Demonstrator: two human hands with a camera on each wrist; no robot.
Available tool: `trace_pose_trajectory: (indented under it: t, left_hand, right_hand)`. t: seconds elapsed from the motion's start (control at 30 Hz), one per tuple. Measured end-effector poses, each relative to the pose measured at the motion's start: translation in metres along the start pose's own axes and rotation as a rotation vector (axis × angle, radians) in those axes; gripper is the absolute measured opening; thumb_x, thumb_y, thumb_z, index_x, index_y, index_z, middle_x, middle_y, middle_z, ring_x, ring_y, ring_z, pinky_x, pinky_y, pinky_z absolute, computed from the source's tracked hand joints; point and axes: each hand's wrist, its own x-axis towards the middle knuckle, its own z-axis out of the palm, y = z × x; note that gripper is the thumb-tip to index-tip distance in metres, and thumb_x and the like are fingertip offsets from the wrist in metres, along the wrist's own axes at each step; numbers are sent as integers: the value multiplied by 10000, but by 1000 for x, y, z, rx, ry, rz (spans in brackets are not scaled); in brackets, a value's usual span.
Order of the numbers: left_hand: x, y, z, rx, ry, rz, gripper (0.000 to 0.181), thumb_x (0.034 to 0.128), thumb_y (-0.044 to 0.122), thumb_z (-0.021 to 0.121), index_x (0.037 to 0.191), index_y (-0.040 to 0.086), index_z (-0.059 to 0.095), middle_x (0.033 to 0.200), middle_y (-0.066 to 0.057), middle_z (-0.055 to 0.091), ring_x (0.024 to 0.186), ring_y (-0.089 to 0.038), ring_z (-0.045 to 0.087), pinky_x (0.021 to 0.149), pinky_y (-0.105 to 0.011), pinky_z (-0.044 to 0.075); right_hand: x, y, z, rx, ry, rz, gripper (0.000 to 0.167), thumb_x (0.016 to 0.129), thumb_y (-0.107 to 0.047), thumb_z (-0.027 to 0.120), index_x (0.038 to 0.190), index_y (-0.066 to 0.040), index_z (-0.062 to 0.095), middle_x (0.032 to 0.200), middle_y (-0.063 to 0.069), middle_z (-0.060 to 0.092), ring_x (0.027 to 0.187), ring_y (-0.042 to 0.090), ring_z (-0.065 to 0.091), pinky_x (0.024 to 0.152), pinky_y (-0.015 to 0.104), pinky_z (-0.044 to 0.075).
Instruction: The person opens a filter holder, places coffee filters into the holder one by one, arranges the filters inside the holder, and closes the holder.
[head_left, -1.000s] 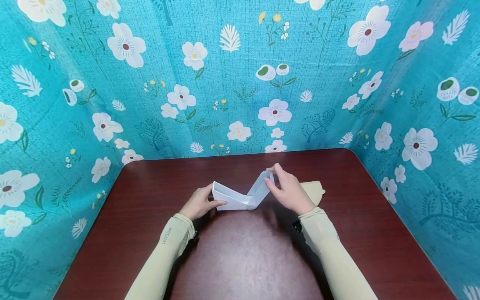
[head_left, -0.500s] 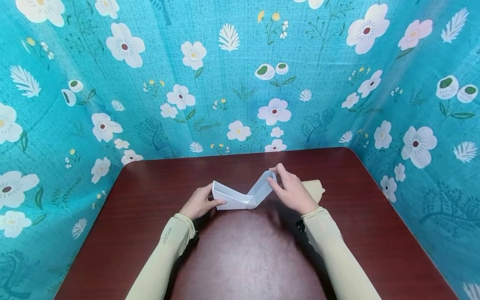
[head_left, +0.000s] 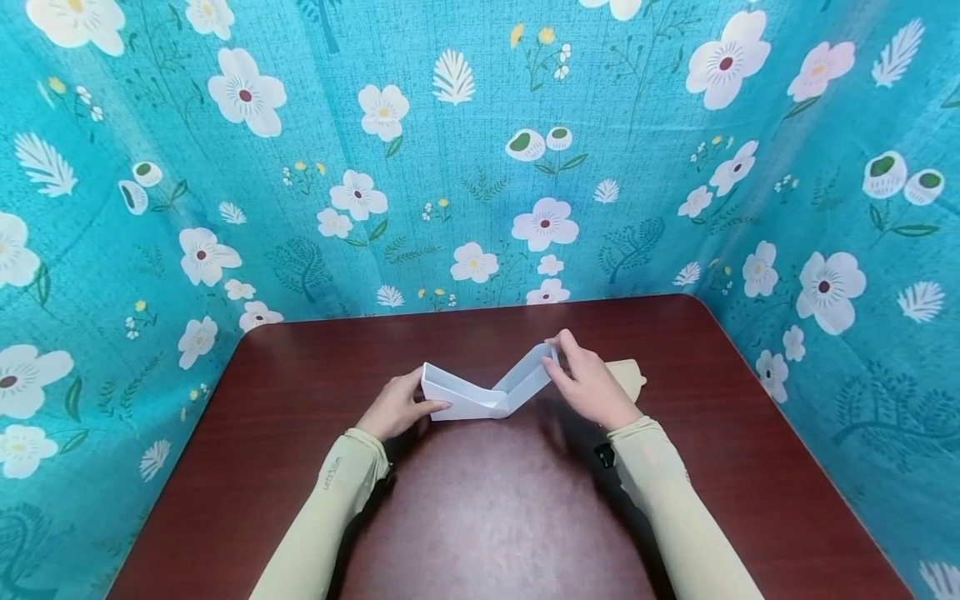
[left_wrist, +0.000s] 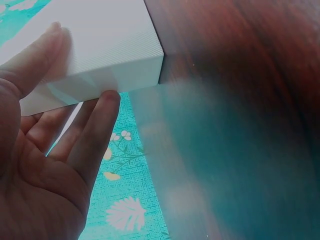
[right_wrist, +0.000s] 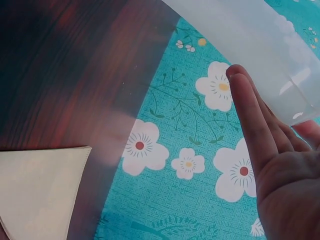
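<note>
White oblong plastic box (head_left: 465,406): my left hand (head_left: 395,407) grips. Translucent oblong plastic lid (head_left: 527,380): my right hand (head_left: 589,386) pinches. Likely step: hinging; next needs steadied box.

a cloth-walled nook — flowered teal fabric (head_left: 465,150) round a reddish-brown table (head_left: 480,517)

Head view from above, forward and down across wooden tabletop (head_left: 480,500), left-wrist view close on left hand (left_wrist: 50,172), right-wrist view close on right hand (right_wrist: 282,170), floral fabric (head_left: 472,158) in all.
</note>
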Motion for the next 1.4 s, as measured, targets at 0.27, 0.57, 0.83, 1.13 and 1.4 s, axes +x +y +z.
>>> trace_pose_trajectory:
  t: [0.27,0.57,0.83,1.13,1.4]
  left_hand:
    - [-2,2,1,-5,-4,-14,469,868,263,850,1270,133,645,1121,-64,745,746,-114,670,834,-344,568]
    - [-2,0,2,-16,-6,-35,477,868,241,852,1282,137,640,1144,-62,741,784,-139,686,824,-335,575]
    - [-2,0,2,-19,-13,-35,477,874,254,845,1285,132,636,1124,-66,739,728,-132,671,787,-321,566]
    - [-2,2,1,-11,-14,-28,480,871,254,848,1286,142,632,1129,-65,738,744,-135,673,816,-322,561]
    - [1,-1,0,-3,12,-21,491,868,268,851,1287,130,634,1163,-65,738,927,-165,702,893,-402,593]
  right_hand:
    - [-5,5,-2,1,-7,16,164,1066,-214,558,1141,-99,468,1328,191,667,1071,286,713,894,482,578]
    - [-12,13,-3,-18,-8,18,170,1072,-218,548,1159,-95,470,1292,196,673,926,251,670,816,433,552]
    - [-13,16,-3,-23,-13,24,183,1076,-227,537,1179,-95,464,1317,201,665,1041,283,693,896,479,566]
    - [-13,16,-4,-21,-10,31,194,1077,-235,534,1187,-97,454,1358,217,644,1169,336,690,978,536,558]
    - [-12,14,-4,-20,-24,30,223,1079,-253,540,1218,-99,461,1296,202,670,1041,285,697,899,483,575]
